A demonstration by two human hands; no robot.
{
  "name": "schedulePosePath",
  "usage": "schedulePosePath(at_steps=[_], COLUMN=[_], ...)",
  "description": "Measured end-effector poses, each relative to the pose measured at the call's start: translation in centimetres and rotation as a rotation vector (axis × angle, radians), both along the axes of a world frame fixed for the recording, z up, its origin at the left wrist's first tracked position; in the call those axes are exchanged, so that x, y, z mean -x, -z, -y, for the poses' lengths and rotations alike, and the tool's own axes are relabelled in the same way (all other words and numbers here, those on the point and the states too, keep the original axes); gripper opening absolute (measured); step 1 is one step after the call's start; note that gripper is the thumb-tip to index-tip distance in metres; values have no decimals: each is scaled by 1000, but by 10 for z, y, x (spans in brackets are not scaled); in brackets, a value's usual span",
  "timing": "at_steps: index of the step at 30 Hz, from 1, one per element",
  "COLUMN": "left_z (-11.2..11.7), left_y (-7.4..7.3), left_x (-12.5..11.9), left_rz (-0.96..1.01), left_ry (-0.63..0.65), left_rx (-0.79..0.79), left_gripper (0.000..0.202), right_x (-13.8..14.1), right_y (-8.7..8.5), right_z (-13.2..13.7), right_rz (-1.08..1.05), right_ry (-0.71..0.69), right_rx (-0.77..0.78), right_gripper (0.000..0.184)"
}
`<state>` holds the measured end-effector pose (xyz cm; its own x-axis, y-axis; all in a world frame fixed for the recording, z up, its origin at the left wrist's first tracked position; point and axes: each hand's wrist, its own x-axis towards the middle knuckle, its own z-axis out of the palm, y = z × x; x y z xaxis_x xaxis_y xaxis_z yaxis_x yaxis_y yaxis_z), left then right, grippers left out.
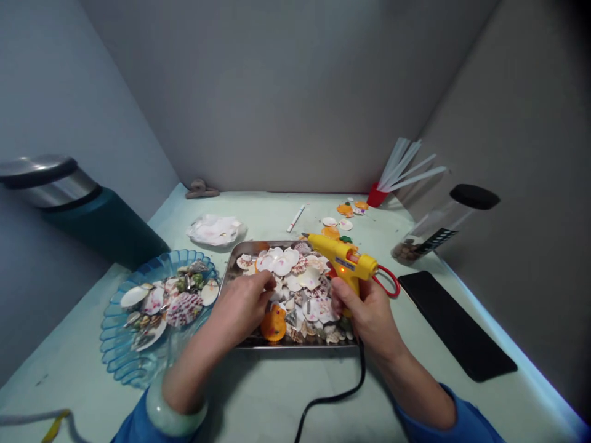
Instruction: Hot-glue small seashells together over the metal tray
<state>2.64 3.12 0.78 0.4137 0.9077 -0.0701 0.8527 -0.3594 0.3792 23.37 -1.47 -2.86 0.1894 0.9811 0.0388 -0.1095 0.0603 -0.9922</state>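
Note:
My right hand (367,311) is wrapped round the handle of a yellow hot glue gun (335,249), its nozzle pointing up and left and a small orange light lit on its side. Beneath both hands lies a metal tray (295,346) heaped with seashells (300,295). Over the tray's left part, my left hand (242,301) has its fingers curled together; anything between the fingertips is hidden. Just beyond those fingers, several white shells (279,261) sit grouped like petals. An orange shell piece (274,323) rests near the tray's front edge.
Left of the tray is a blue scalloped plate (108,335) of shells, with a large green bottle (101,227) behind. To the right are a black phone (457,326), a clear jar (429,231) and a red cup (376,195) of glue sticks. A black cord (330,400) runs toward me.

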Motion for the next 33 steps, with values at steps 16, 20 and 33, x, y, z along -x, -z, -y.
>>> schedulePosePath(at_steps=[16,20,33], left_z=[11,18,-1], left_y=[-9,-6,-1], left_x=[1,-2,-40], left_rz=[-345,-320,112], left_ry=[134,223,-26], left_rx=[-17,1,68], left_gripper=[19,18,34], right_x=[1,0,2], right_y=[-2,-1,-3], right_z=[0,0,1], right_rz=[8,7,-29], right_ry=[-1,7,7], right_rx=[6,4,-1], right_gripper=[32,32,31])
